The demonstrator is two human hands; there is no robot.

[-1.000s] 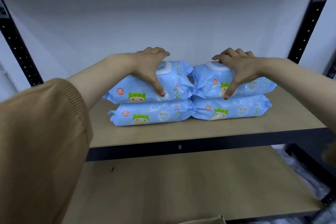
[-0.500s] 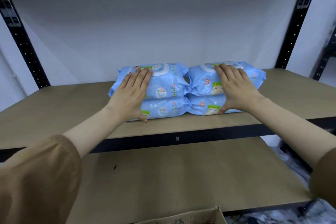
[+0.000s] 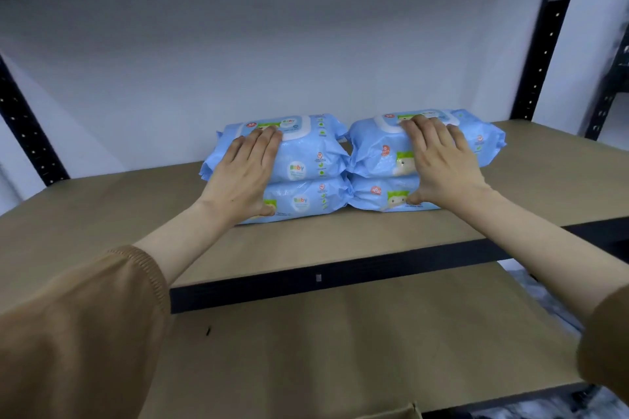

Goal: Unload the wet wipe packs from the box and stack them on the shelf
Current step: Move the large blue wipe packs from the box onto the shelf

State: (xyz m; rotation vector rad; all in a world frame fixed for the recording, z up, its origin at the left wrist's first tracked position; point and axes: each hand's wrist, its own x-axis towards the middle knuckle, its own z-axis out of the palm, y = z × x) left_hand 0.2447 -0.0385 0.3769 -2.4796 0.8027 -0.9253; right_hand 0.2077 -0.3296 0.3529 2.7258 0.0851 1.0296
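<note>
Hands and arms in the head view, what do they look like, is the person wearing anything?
No gloves, rings or watch show on the left hand or right hand. The left sleeve is tan-brown knit with a ribbed cuff ending partway up the forearm; the right sleeve matches in colour.

Tan shelf board [image 3: 340,241] — two lower blue wipe packs [image 3: 299,204] directly on it, side by side.

Four wet wipe packs [image 3: 306,156] (two stacks of two), two hands [image 3: 245,177] [image 3: 442,167], two shelves [image 3: 102,211] [image 3: 340,343], one box corner [image 3: 391,414]
</note>
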